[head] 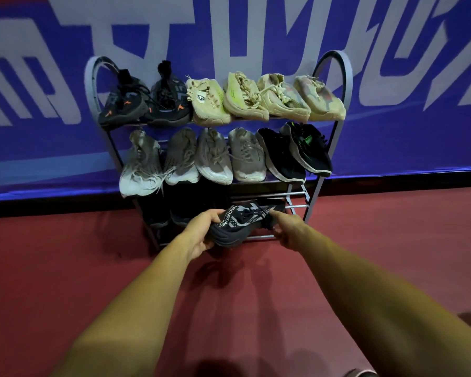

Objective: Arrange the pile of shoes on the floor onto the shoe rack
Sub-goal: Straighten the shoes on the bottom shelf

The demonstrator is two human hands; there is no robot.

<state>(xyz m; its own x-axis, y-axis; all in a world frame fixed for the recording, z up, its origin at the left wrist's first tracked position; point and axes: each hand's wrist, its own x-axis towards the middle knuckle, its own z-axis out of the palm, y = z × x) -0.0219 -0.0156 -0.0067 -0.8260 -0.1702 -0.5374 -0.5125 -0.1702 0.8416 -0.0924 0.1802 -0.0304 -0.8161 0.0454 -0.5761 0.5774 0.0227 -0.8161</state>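
Shoe rack (337, 85) against blue banner wall (419, 77), red floor (93, 268) in front. Top tier full: six shoes, dark pair left, four cream ones right. Middle tier full: four grey-beige, then a black pair at right. Bottom tier partly filled; dark shoes (161, 210) in shadow at left, bare rails at right.

Black knit shoe (242, 224) held at front of bottom tier, centre, just over front rail. Left hand (204, 232) wrapped around rounded sole end, fingers curled over upper. Right hand (288, 229) closed on other end near laces; exact finger contact hard to tell. Two-handed grip likely for steering shoe in under the low middle tier.

Long axis roughly left-right, tilted, rounded end lower left toward camera, other end up right toward rack. Racked shoes sit front-to-back, so a turn probably needed before seating beside the shadowed pair.

No pile visible on floor; task judged near its end.
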